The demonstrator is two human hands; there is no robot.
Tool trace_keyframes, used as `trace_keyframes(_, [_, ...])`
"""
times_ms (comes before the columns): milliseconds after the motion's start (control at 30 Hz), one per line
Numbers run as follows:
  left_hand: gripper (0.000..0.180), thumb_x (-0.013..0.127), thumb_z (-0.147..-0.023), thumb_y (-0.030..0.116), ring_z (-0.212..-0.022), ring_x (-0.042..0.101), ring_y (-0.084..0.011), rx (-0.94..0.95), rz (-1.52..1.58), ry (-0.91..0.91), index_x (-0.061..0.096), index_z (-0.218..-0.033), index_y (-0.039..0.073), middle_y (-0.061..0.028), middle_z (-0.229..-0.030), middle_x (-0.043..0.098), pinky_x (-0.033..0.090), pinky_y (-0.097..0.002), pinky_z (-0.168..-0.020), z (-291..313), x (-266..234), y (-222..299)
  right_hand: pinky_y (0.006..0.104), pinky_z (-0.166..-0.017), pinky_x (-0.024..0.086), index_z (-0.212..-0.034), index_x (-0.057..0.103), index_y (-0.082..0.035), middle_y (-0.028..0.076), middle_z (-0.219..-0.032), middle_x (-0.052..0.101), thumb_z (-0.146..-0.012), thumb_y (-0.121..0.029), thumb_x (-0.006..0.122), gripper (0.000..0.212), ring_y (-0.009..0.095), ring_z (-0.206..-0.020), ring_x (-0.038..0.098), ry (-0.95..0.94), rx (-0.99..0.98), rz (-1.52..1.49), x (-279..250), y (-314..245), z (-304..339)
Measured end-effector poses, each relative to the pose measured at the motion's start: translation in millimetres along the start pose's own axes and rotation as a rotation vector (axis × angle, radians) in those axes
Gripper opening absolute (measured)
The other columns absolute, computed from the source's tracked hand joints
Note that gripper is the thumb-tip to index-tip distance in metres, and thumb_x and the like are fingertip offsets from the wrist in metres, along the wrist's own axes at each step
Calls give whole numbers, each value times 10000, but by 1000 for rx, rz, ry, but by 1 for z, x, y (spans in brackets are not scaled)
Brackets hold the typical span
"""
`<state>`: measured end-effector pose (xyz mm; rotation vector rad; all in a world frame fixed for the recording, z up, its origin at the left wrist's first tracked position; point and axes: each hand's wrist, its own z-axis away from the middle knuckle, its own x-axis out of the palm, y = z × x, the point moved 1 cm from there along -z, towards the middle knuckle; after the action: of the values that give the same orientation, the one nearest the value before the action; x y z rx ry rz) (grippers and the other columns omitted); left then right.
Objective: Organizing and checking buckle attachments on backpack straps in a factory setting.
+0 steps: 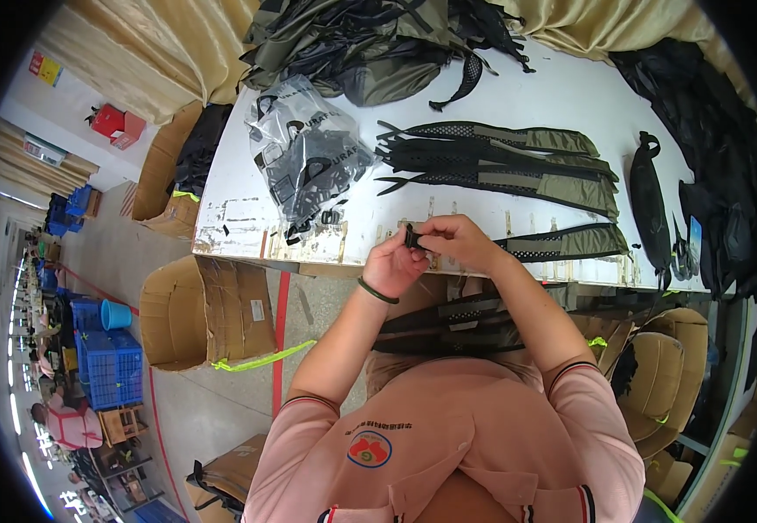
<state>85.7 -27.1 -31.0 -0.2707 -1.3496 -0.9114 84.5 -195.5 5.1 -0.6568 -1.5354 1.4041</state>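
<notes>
My left hand [393,265] and my right hand [459,244] meet at the table's front edge. Between their fingertips is a small black plastic buckle [412,236], pinched from both sides. From under my right hand a black mesh and olive shoulder strap [570,243] runs off to the right on the table; whether its end passes into the buckle is hidden by my fingers. More such straps [501,161] lie in a stack just beyond. Left of them, a clear plastic bag [309,152] holds black buckles, and a few loose black pieces [330,216] lie beside it. Several straps [457,327] rest on my lap.
Dark olive bags [352,52] are heaped at the table's [221,209] far side. On the right are a black padded strap [649,209], scissors [680,253] and hanging black fabric [710,131]. Cardboard boxes [208,314] stand at the left, another box [684,375] at the right.
</notes>
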Motion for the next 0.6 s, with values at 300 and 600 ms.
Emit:
trace_keyframes(300, [185, 536, -913, 288, -734, 513, -122, 2, -163, 153, 558, -994, 123, 9, -878, 578, 376, -276, -636, -8, -15, -1, 251, -700, 459, -983, 613, 4, 50, -821, 626, -820, -38, 618, 168, 102, -771, 562, 61, -300, 688, -4, -11, 6])
trace_keyframes(600, [266, 469, -898, 284, -661, 519, -75, 286, -536, 238, 625, -1002, 97, -18, -857, 623, 391, -202, -546, -5, -17, -3, 323, -682, 483, -947, 644, -31, 107, -849, 672, -763, -9, 614, 188, 203, -744, 642, 133, -407, 608, 22, -16, -2])
